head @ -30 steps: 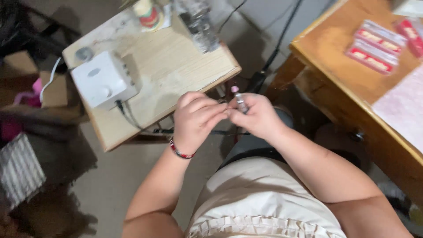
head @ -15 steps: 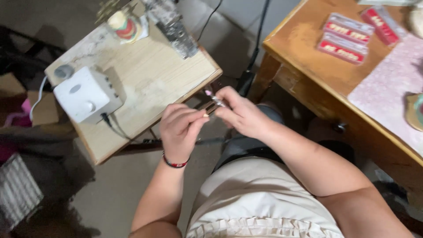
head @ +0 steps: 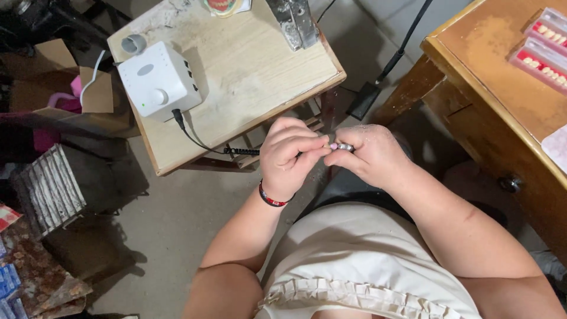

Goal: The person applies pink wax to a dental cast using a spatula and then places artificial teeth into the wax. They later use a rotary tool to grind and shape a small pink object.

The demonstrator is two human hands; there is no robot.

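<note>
Silvery metal shows between the two hands: a small handpiece [head: 344,146] with a pink tip sits pinched in the right hand [head: 371,155], just in front of the person's lap and below the edge of the pale wooden worktop [head: 254,71]. The left hand [head: 289,158] curls in from the other side, its fingers [head: 313,143] closed onto the pink tip end, so both hands grip the same tool and touch each other there. Half a second ago the hands were held a little apart around the tool, with the tip pointing up and away; now they are drawn together and the tool lies nearly level between them. That reads as fine work at the tip rather than a mere hold, though what exactly the left fingertips do is too small to tell. The view has also swung, so the white control box [head: 158,81] with its round knob and black coiled cable [head: 204,142] lies further up on the worktop. At the right, trays with rows of small teeth [head: 542,52] rest on the brown wooden desk [head: 472,65], well apart from the hands.
</note>
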